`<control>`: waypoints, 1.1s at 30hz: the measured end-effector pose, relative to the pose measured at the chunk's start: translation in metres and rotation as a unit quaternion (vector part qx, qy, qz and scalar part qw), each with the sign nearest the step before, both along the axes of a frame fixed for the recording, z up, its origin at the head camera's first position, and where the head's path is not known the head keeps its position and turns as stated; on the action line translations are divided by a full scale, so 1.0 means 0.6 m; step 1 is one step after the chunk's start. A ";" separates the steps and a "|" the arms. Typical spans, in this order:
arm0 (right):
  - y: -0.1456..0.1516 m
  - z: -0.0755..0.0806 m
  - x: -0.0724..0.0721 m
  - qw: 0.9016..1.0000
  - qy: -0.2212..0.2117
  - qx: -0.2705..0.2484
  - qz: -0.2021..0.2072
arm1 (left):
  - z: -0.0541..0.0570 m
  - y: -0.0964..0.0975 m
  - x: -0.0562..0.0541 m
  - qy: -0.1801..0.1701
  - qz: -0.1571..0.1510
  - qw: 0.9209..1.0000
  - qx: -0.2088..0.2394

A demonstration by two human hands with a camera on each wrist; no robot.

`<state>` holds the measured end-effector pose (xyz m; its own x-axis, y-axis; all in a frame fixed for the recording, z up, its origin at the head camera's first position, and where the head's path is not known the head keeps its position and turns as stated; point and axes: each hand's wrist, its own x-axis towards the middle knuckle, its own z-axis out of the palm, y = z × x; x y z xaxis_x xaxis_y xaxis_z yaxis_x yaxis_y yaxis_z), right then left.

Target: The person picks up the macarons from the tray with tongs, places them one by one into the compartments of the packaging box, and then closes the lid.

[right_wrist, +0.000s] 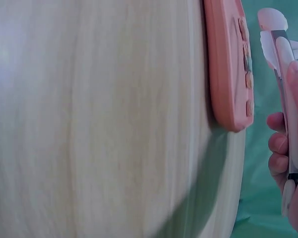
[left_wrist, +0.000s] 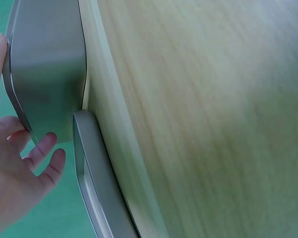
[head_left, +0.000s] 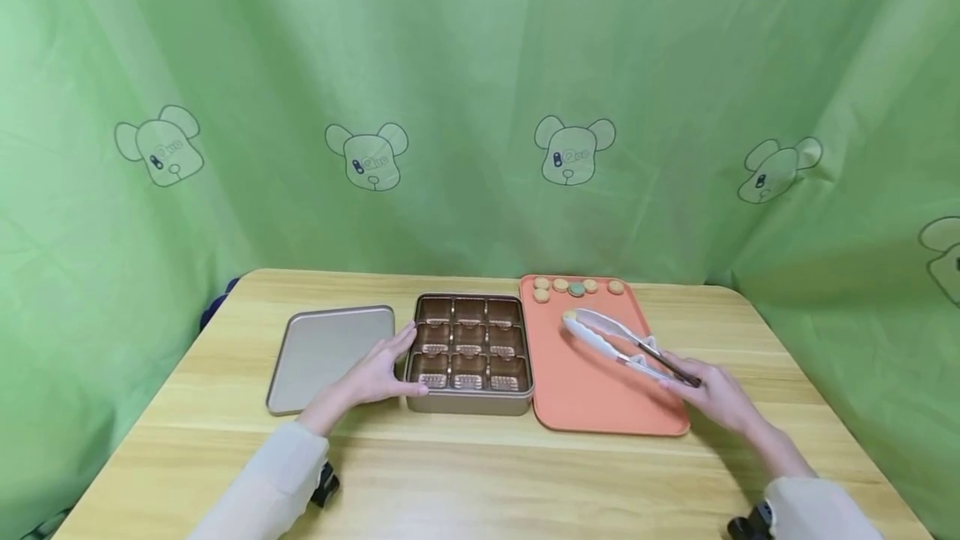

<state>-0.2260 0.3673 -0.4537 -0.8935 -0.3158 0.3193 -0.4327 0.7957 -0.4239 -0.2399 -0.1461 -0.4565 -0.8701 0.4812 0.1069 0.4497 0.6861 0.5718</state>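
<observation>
My left hand point(head_left: 382, 369) rests at the left side of an open metal tin point(head_left: 470, 403), thumb and fingers spread and touching its rim. Inside lies a brown plastic insert point(head_left: 469, 338) with several compartments, none visibly filled. With my right hand point(head_left: 712, 394) I grip a pair of tongs point(head_left: 600, 344) with white tips, held over an orange tray point(head_left: 592, 398). At their tip shows a beige macaron point(head_left: 569, 316), apparently pinched there. Several other macarons point(head_left: 542, 295), beige apart from a green one point(head_left: 576, 289), lie along the tray's back edge.
A flat metal lid point(head_left: 326, 357) lies left of the tin, partly behind my left hand. Tin and tray stand side by side on a wooden table point(head_left: 450, 473). Green curtain point(head_left: 465, 215) with bear drawings hangs behind and at both sides.
</observation>
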 end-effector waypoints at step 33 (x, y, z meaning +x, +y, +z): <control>-0.076 0.049 0.038 0.990 -0.007 -0.037 0.134 | 0.000 0.000 0.002 -0.013 0.016 1.000 0.008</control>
<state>-0.2034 0.3217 -0.4244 -0.7853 -0.5188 0.3378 -0.6176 0.6193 -0.4847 -0.2385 -0.1459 -0.4564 -0.8875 0.4518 0.0910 0.4123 0.6903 0.5945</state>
